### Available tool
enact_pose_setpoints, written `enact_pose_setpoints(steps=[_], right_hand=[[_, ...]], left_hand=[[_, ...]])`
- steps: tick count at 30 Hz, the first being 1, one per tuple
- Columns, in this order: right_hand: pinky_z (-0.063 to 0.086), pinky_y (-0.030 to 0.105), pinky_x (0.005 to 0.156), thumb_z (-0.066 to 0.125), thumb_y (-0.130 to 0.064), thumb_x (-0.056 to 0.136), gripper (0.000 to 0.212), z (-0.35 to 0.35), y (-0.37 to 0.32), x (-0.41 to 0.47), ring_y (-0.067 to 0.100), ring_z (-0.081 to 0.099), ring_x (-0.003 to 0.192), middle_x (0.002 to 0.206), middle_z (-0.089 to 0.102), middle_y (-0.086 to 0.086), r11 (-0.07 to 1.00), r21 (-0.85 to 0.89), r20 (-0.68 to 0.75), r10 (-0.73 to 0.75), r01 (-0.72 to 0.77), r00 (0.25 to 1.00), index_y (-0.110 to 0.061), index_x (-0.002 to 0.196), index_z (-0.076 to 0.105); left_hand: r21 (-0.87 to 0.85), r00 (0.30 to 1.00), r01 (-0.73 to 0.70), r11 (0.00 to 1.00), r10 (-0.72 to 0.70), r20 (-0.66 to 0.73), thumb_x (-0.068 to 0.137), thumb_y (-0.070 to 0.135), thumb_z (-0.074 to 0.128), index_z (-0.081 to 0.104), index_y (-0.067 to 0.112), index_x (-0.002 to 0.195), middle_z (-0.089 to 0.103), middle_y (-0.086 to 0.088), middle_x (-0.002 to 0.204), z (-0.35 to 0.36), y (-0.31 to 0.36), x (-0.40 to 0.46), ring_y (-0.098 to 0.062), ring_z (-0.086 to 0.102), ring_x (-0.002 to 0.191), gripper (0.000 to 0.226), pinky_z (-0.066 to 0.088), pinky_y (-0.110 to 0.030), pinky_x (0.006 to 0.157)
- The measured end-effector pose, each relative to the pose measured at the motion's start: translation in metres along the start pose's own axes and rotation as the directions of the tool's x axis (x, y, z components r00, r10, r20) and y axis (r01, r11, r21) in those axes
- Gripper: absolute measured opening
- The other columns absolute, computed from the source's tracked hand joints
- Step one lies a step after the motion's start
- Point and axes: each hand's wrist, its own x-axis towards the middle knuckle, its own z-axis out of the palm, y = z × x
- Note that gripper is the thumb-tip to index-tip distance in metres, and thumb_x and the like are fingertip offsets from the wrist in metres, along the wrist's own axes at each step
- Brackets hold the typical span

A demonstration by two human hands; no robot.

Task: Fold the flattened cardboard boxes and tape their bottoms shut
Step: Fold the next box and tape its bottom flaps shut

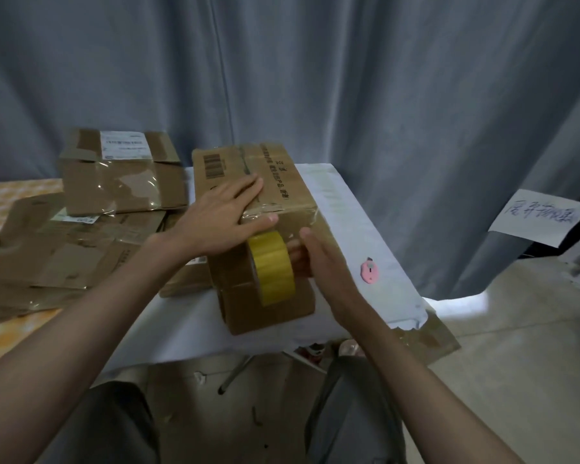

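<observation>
Looking down through the head camera, we saw our left hand (219, 218) pressed flat, fingers straight and together, on top of the folded brown cardboard box (253, 229) standing on the white-covered table (355, 209). Our right hand (310, 254) gripped the yellow roll of packing tape (271, 267) against the box's near face, fingers curled behind it. Flattened brown cardboard boxes (71, 249) lay piled left, a small pink cutter (369, 270) right.

Brown box (248, 182) with black barcode, yellow tape roll (272, 267), pink cutter (369, 271), white tablecloth (365, 229), grey curtain (349, 78).
</observation>
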Motion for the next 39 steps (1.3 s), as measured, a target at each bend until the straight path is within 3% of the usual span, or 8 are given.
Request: enact_pose_setpoints(steps=[4,10,16,20,24,28,33,39], right_hand=[[0.043,0.031,0.069,0.054,-0.023,0.096,0.015,-0.059,0.061,0.047,0.021,0.062,0.082,0.088,0.065,0.008,0.823,-0.565,-0.285,-0.130,-0.057,0.950,-0.015,0.090,0.066],[0.035,0.035,0.068,0.051,-0.012,0.098,0.026,-0.093,0.108,0.059,0.041,0.052,0.094,0.103,0.053,0.024,0.433,-0.892,-0.240,-0.206,-0.132,0.949,-0.012,0.125,0.048],[0.052,0.042,0.077,0.066,-0.031,0.094,0.019,-0.087,0.104,0.065,0.028,0.062,0.087,0.098,0.066,0.010,0.757,-0.646,-0.308,-0.145,-0.094,0.940,-0.014,0.096,0.057],[0.051,0.024,0.069,0.068,-0.032,0.094,0.015,-0.071,0.054,0.046,0.005,0.063,0.080,0.088,0.070,-0.009,0.866,-0.442,-0.317,-0.395,0.234,0.862,-0.018,0.089,0.069],[0.048,0.020,0.083,0.067,-0.013,0.095,0.013,-0.043,-0.011,0.027,0.015,0.062,0.099,0.104,0.067,-0.004,0.707,-0.361,-0.057,-0.668,0.608,0.742,-0.016,0.106,0.073],[0.046,0.019,0.082,0.068,-0.008,0.092,0.019,-0.024,-0.030,0.041,0.014,0.059,0.095,0.101,0.060,0.003,0.551,-0.422,0.191,-0.723,0.720,0.664,-0.013,0.108,0.075],[0.049,0.021,0.078,0.068,-0.012,0.092,0.020,-0.024,-0.029,0.055,0.005,0.055,0.091,0.098,0.058,-0.001,0.457,-0.452,0.325,-0.715,0.766,0.619,-0.019,0.109,0.076],[0.051,0.025,0.081,0.068,-0.012,0.093,0.019,-0.027,-0.024,0.057,0.008,0.058,0.093,0.100,0.060,0.001,0.433,-0.452,0.382,-0.696,0.780,0.608,-0.020,0.108,0.077]], left_hand=[[-0.050,0.993,-0.048,0.998,0.042,-0.110,0.067,0.091,0.025,0.024,0.034,0.154,0.028,0.002,0.142,0.001,-0.003,-0.005,-0.014,0.030,0.122,0.104,0.032,-0.034,0.101],[-0.023,0.996,-0.032,0.999,0.030,-0.082,0.064,0.095,0.027,0.031,0.035,0.149,0.033,0.006,0.138,-0.005,0.001,-0.010,-0.007,0.031,0.116,0.104,0.031,-0.034,0.098],[-0.033,0.994,-0.001,0.999,-0.002,-0.110,0.065,0.096,0.028,0.024,0.034,0.155,0.032,0.008,0.151,0.001,0.005,-0.017,-0.015,0.032,0.134,0.109,0.028,-0.037,0.107],[-0.092,0.991,0.011,0.996,-0.023,-0.133,0.069,0.091,0.038,0.024,0.033,0.154,0.031,0.009,0.157,-0.001,0.007,-0.023,-0.014,0.028,0.140,0.104,0.023,-0.038,0.111],[-0.259,0.949,0.019,0.966,-0.099,-0.299,0.075,0.079,0.048,0.043,0.027,0.145,0.042,0.008,0.149,0.001,0.010,-0.040,-0.007,0.034,0.133,0.087,0.022,-0.032,0.108],[-0.509,0.731,-0.026,0.860,-0.331,-0.596,0.084,0.054,0.061,0.060,0.018,0.088,0.058,0.006,0.086,0.010,0.028,-0.072,-0.003,0.050,0.078,0.036,0.042,-0.017,0.074],[-0.743,0.870,0.244,0.624,-0.479,-0.116,0.070,0.070,0.062,0.073,0.025,0.071,0.068,0.011,0.063,0.026,0.058,-0.094,0.003,0.063,0.068,0.047,0.044,-0.008,0.057],[-0.832,0.921,0.240,0.500,-0.388,0.032,0.085,0.044,0.071,0.077,0.021,0.083,0.074,0.002,0.078,0.035,0.061,-0.089,-0.009,0.065,0.073,0.025,0.048,-0.019,0.064]])
